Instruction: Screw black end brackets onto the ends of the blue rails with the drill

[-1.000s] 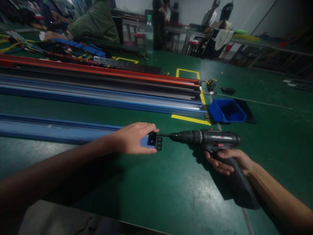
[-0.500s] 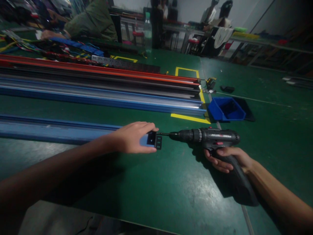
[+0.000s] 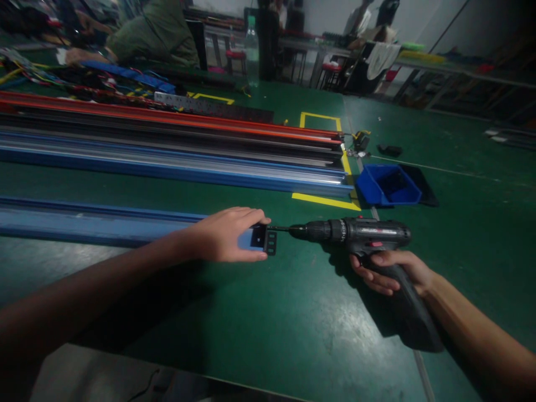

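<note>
A long blue metal profile point(image 3: 104, 222) lies across the green table, and my left hand point(image 3: 226, 234) is closed over its right end. A black slotted end bracket point(image 3: 270, 243) sits at that end, just beyond my fingertips. My right hand point(image 3: 389, 271) grips a black cordless drill point(image 3: 368, 231) around its handle, the drill lying sideways with its chuck to the left. From the chuck a thin bit point(image 3: 280, 228) reaches to the upper part of the bracket. The exact contact at the bit's tip is too small to make out.
Behind lie several blue, black and red profiles point(image 3: 176, 162), with a blue bin point(image 3: 389, 185) beyond their right ends. A tape measure point(image 3: 360, 140) and a clear bottle point(image 3: 252, 53) stand farther back. Another person's sleeve point(image 3: 154, 36) is at the upper left, near bundled wires point(image 3: 29, 75).
My hands, the drill and the blue profile stay almost exactly in place. The view has shifted very slightly; nothing is taken up or let go.
</note>
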